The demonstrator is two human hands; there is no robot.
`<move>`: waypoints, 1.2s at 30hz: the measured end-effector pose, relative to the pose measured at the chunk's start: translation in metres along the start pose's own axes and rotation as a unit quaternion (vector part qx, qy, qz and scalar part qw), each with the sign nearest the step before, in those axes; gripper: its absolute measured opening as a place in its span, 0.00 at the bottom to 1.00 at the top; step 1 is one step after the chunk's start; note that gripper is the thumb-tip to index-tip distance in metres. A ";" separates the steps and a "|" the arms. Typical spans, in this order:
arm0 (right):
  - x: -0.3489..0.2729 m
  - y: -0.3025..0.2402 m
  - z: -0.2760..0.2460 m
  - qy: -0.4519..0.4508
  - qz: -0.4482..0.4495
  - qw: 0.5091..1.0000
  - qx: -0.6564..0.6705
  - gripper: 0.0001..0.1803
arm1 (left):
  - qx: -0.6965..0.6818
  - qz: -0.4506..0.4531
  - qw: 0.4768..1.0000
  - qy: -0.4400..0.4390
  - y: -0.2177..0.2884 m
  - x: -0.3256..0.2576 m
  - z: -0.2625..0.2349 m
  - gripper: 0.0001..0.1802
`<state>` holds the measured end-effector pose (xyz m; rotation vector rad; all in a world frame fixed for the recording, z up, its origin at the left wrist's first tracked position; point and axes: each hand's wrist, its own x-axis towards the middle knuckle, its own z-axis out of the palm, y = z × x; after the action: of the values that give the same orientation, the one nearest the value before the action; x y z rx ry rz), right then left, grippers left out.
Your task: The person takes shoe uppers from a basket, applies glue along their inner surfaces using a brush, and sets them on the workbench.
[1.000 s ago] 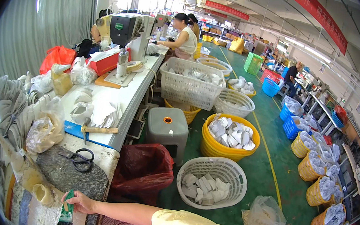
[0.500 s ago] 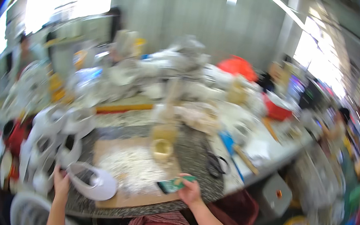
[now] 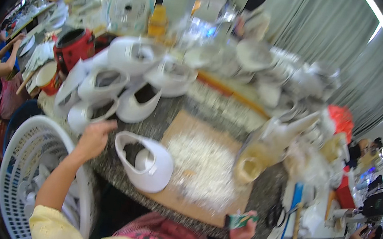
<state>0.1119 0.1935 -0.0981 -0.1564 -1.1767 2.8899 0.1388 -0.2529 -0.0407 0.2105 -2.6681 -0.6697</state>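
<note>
A white visor-shaped shell (image 3: 157, 171) with a wide opening lies on the bench, on the left edge of a brown board (image 3: 225, 141). White powder or shavings (image 3: 200, 167) cover much of that board. My left hand (image 3: 93, 140) is beside the shell's upper left rim, close in front of several similar white shells (image 3: 138, 106). Its fingers look bent and blurred, and their grip is unclear. At the board's lower right, my right hand (image 3: 243, 229) is closed around a small flat green block (image 3: 238, 220) with a dark end. A yellowish cup-like piece (image 3: 248, 167) stands at the board's right.
A white plastic basket (image 3: 16, 158) with pale pieces inside stands at the left. Scissors (image 3: 277, 216), a blue tool (image 3: 296, 197) and a wooden stick (image 3: 297, 222) lie to the right. Behind are a red pot (image 3: 74, 49) and heaped white pieces (image 3: 255, 58). Another person (image 3: 5, 74) is at far left.
The view has swung left, bringing the basket and red pot further in. My left hand has moved up toward the stacked shells. The right hand still holds the green block.
</note>
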 end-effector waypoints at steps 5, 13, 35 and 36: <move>0.005 -0.029 0.001 -0.092 -0.021 0.977 0.192 0.12 | -0.028 0.238 0.971 -0.004 0.075 0.024 -0.017 0.15; 0.012 -0.031 0.053 -0.079 -0.014 0.997 0.013 0.12 | 0.054 0.282 0.923 -0.255 0.075 0.027 0.011 0.23; 0.100 -0.043 0.110 -0.065 -0.285 0.651 -0.700 0.06 | 0.011 0.225 0.934 -0.277 0.146 0.034 0.052 0.20; 0.093 -0.055 0.114 -0.052 -0.272 0.715 -0.642 0.07 | 0.006 0.235 0.940 -0.248 0.143 0.035 0.048 0.18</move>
<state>0.0070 0.1581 0.0136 0.3046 -2.4438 1.1686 0.0809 -0.1153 0.0007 -0.6609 -3.0128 -0.6048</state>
